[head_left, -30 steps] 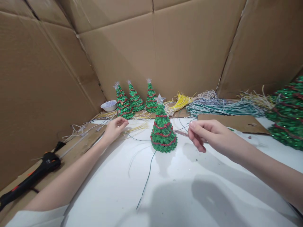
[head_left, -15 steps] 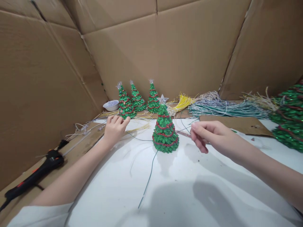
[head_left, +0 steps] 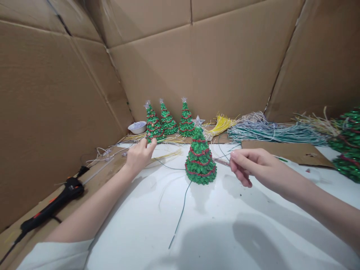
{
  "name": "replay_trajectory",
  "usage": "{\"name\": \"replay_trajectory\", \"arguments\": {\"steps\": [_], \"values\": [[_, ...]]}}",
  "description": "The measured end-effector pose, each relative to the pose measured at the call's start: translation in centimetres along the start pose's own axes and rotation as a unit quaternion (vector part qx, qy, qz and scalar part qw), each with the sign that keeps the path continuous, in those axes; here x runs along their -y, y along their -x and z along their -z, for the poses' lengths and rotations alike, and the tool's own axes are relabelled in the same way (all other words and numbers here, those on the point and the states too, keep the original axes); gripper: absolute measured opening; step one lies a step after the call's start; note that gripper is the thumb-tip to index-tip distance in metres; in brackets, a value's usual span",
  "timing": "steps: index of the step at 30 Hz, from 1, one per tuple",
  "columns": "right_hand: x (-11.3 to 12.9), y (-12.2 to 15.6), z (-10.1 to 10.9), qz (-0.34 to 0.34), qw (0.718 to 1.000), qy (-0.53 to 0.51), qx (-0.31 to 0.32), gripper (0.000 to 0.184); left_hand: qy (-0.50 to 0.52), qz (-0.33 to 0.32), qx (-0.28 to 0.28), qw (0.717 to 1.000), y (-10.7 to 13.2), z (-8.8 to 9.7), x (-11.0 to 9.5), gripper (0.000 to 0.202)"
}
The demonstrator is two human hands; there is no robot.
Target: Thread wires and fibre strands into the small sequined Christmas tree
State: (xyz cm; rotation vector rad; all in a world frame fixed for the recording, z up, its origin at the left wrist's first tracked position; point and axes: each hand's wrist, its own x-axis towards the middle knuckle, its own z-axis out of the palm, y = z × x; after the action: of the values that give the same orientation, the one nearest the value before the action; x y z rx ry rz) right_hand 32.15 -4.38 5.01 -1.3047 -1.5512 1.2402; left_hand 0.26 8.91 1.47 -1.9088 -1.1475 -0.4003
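A small green Christmas tree [head_left: 201, 165] with red garland and a clear star [head_left: 198, 121] on top stands upright on the white table [head_left: 135, 228]. Thin green wires spread from its base; one wire [head_left: 180, 210] runs toward me. To the right of the tree, my right hand [head_left: 250, 165] is closed in a pinch, with a green wire [head_left: 222, 156] leading from the tree to its fingertips. My left hand [head_left: 140, 155] is by the back left trees, fingertips apart, with nothing visible between them; its palm side is hidden. Neither hand touches the middle tree.
Behind stand several finished-looking trees [head_left: 185, 119] and a white bowl [head_left: 137, 128]. Yellow wires [head_left: 221, 125] and green-white wires [head_left: 270, 134] lie along the back. A black glue gun [head_left: 56, 198] is at left, a cardboard piece [head_left: 287, 153] and a larger tree [head_left: 348, 150] at right.
The whole view has shifted slightly right and down. My left hand's fingers have drawn in somewhat; my right hand keeps its pinch. The middle tree stands in the same place.
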Motion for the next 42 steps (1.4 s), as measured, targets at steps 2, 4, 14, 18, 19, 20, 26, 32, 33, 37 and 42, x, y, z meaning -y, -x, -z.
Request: {"name": "replay_trajectory", "arguments": {"steps": [2,4,14,18,19,20,26,32,33,37,42], "values": [[0.0,0.0,0.0,-0.001,1.000,-0.001,0.002,0.044,-0.003,0.001,0.000,1.000,0.0,-0.1,-0.1,0.032],[0.1,0.0,0.0,-0.001,1.000,-0.003,0.002,0.045,-0.004,0.000,-0.003,1.000,-0.1,-0.1,-0.3,0.035],[0.2,0.0,0.0,-0.005,1.000,-0.004,0.004,0.047,0.011,-0.016,0.000,1.000,-0.1,-0.5,-0.7,0.039],[0.2,0.1,0.3,-0.001,1.000,-0.004,0.008,0.049,0.018,-0.010,0.008,1.000,0.1,-0.6,-1.0,0.045],[0.2,0.1,0.3,-0.001,1.000,-0.003,0.008,0.049,0.022,-0.009,0.012,1.000,0.1,-0.7,-1.1,0.046],[0.2,0.1,0.4,-0.001,1.000,-0.003,0.007,0.049,0.027,-0.009,0.018,0.999,0.1,-0.7,-1.1,0.045],[0.3,-0.2,0.3,0.007,1.000,-0.005,0.009,0.046,0.064,0.005,0.064,0.996,0.1,-0.9,-1.2,0.037],[0.4,0.1,0.4,0.006,1.000,-0.002,0.004,0.044,0.101,0.058,0.125,0.985,-0.2,-0.3,-1.2,0.030],[0.4,0.2,0.4,0.007,1.000,0.000,0.002,0.044,0.107,0.075,0.134,0.982,-0.2,-0.1,-1.1,0.030],[0.4,0.2,0.4,0.009,1.000,0.005,-0.003,0.044,0.143,0.159,0.159,0.964,-0.6,0.4,-0.2,0.030],[0.1,0.0,0.4,0.006,1.000,0.000,0.004,0.045,0.238,0.244,0.165,0.926,-1.6,0.6,1.7,0.027]]}}
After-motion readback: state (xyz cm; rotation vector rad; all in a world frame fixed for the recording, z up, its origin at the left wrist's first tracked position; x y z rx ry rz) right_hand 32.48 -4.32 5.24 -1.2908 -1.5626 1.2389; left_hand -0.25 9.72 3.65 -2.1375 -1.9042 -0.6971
